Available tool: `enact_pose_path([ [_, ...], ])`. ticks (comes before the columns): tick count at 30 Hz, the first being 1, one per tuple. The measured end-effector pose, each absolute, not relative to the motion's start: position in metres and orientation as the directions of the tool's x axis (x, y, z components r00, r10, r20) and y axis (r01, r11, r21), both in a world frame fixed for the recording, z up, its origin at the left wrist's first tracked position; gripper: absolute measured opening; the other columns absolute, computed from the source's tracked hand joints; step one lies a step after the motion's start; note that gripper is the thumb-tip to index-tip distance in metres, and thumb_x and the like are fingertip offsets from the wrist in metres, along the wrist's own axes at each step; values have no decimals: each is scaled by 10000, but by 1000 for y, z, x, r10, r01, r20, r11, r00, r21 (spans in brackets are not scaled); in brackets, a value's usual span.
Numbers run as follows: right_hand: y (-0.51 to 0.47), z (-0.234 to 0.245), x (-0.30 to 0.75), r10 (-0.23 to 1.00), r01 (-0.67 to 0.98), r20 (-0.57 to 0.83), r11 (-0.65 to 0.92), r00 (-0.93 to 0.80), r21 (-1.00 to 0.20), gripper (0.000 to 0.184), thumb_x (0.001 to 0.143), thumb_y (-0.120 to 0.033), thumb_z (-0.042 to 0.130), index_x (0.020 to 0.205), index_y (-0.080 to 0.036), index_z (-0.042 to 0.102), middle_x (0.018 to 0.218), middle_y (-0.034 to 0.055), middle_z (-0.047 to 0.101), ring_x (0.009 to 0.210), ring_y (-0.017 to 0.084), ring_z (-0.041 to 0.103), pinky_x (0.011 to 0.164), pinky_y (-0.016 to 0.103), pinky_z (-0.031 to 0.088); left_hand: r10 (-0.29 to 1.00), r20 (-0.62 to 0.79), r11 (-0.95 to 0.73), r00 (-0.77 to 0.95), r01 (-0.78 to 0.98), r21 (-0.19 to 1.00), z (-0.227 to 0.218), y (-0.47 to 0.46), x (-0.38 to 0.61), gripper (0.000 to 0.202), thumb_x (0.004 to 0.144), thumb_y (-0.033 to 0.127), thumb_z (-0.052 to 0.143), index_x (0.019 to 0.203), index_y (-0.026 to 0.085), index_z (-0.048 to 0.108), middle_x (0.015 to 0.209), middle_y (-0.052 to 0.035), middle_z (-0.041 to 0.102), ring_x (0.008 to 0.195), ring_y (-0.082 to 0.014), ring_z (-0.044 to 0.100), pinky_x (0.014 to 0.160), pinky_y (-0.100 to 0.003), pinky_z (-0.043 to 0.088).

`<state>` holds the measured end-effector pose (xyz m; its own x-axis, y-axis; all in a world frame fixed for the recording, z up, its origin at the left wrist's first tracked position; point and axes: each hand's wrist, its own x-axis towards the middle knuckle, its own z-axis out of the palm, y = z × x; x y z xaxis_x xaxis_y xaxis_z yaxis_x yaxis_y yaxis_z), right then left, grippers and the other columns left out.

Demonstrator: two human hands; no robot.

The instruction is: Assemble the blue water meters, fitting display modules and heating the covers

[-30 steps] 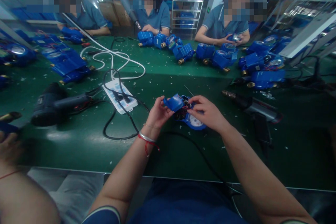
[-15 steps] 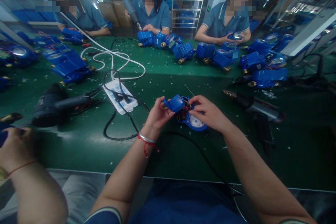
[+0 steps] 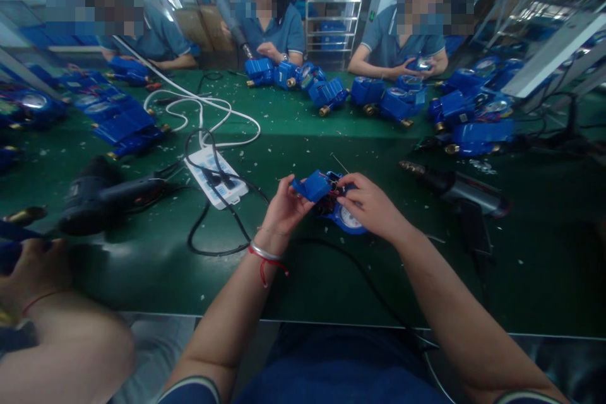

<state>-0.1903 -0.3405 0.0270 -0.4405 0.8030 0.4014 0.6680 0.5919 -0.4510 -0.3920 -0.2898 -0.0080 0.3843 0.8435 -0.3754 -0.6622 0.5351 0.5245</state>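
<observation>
The right hand [image 3: 374, 205] covers much of the blue meter [image 3: 349, 219], so only part of the dial shows, and I can't tell whether its fingers pinch anything. The parts inside the open top are too tiny to make out. The left hand [image 3: 286, 205] pinches the blue cover [image 3: 313, 186] and hides its near edge. At lower left, a co-worker's arm [image 3: 61, 341] is blurred and cut off by the picture's edge.

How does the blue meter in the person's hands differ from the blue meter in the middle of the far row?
The held meter is open, its blue cover lifted and wires showing; the far meter looks closed. The held meter is gripped by the left hand and right hand; the far meter lies untouched on the green table. Both are blue.
</observation>
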Motion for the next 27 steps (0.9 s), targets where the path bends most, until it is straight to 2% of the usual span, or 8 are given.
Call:
enact_pose_path([
  [2, -342, 29, -192, 819, 682, 387, 569, -423, -460, 215, 880, -207, 491, 688, -153, 573, 1136, 89, 516, 1065, 204, 498, 927, 388, 407, 858, -350, 513, 377, -679, 525, -8, -291, -390, 278, 873, 365, 443, 870, 116, 566, 832, -93, 639, 739, -159, 645, 660, -272, 550],
  [5, -345, 34, -196, 851, 700, 350, 522, -391, -487, 131, 869, -262, 522, 852, -164, 607, 1182, 91, 505, 1099, 216, 488, 938, 403, 409, 864, -323, 504, 387, -683, 529, -8, -292, -388, 279, 876, 365, 435, 871, 119, 565, 827, -90, 636, 742, -158, 641, 664, -270, 545],
  [7, -346, 36, -199, 861, 708, 332, 506, -385, -492, 149, 862, -291, 538, 905, -168, 611, 1195, 93, 503, 1103, 221, 488, 944, 407, 408, 862, -319, 507, 393, -680, 530, -8, -292, -388, 270, 874, 359, 443, 878, 119, 568, 816, -84, 634, 732, -153, 637, 664, -269, 542],
  [12, -343, 36, -205, 866, 711, 330, 497, -374, -498, 189, 897, -261, 472, 820, -165, 615, 1164, 89, 528, 1079, 214, 505, 948, 413, 405, 873, -280, 487, 399, -693, 531, -6, -294, -388, 255, 863, 355, 474, 891, 125, 581, 809, -65, 634, 707, -137, 625, 667, -262, 530],
  [16, -344, 37, -209, 886, 723, 296, 463, -357, -513, 203, 904, -251, 443, 833, -183, 620, 1207, 87, 511, 1115, 220, 498, 960, 429, 415, 883, -252, 468, 395, -706, 532, -1, -302, -388, 214, 842, 339, 527, 884, 136, 581, 813, -47, 638, 705, -128, 621, 659, -238, 517],
  [22, -344, 21, -210, 865, 793, 362, 476, -346, -381, 301, 909, -284, 382, 878, -200, 669, 1245, 105, 524, 1141, 267, 514, 956, 471, 449, 940, -86, 304, 329, -702, 644, -5, -308, -386, 275, 813, 387, 569, 992, 179, 555, 936, -47, 630, 837, -151, 617, 757, -281, 489],
  [27, -323, -5, -192, 733, 734, 459, 641, -502, -222, 347, 877, -358, 403, 884, -219, 721, 1218, 125, 570, 1077, 299, 581, 864, 450, 530, 943, -130, 307, 305, -659, 686, -6, -312, -390, 309, 753, 400, 594, 975, 195, 530, 888, -33, 604, 804, -153, 606, 760, -310, 470],
])
